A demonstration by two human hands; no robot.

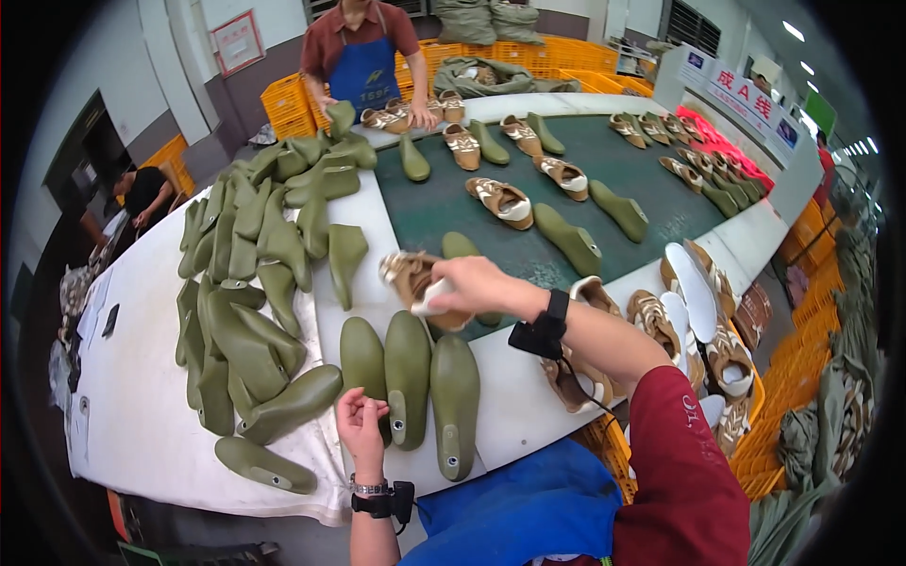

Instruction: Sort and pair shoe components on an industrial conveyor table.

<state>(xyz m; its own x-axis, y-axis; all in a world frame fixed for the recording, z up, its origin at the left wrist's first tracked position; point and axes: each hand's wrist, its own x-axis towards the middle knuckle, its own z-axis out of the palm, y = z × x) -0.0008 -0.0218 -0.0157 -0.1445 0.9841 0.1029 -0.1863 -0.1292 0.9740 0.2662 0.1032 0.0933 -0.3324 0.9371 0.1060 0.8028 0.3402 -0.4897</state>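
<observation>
Green worktop (pixel 646 168) has shoes (pixel 500 200) by foot molds (pixel 564 234), prob. as pairs; mold pile (pixel 222 231) on L & 3-mold row (pixel 408 373) sit close, prob. for reach. R hand (pixel 472 285) grips brown shoe (pixel 410 272) over worktop's edge; L hand (pixel 361 424)'s apart, half-curled by row, seemingly empty. Black wrist box (pixel 538 338) crowds nearby shoes.

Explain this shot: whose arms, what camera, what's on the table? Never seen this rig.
No machine here: these are a person's two bare hands. The picture comes from a wide fisheye camera on their head, looking down, so straight edges bend near the rim. The right hand grips a brown-and-white shoe. The left hand, fingers curled, is by three green foot-shaped forms lying side by side; I can't tell whether it touches one. A pile of similar forms lies leftward on the white table. Beyond, a dark green surface carries more shoes and forms.
</observation>
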